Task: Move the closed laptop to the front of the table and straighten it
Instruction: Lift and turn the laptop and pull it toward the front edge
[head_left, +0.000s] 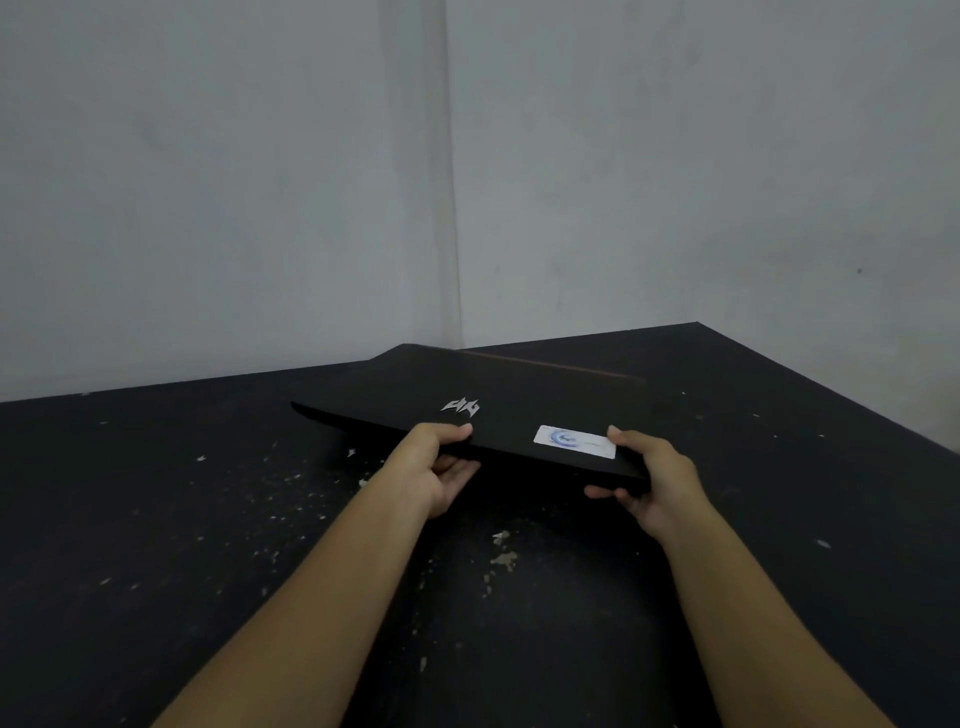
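Note:
A closed black laptop with a silver logo and a white sticker on its lid is held over the far middle of the black table. It is turned at an angle, and its near edge is raised off the tabletop. My left hand grips that near edge towards the middle, thumb on the lid and fingers underneath. At the near right corner, beside the sticker, my right hand holds it the same way. The laptop's far edge lies close to the wall corner; whether it touches the table I cannot tell.
The tabletop is scuffed, with several pale chips and flecks in front of the laptop. Grey walls meet in a corner right behind the table. The table's right edge runs diagonally at the far right.

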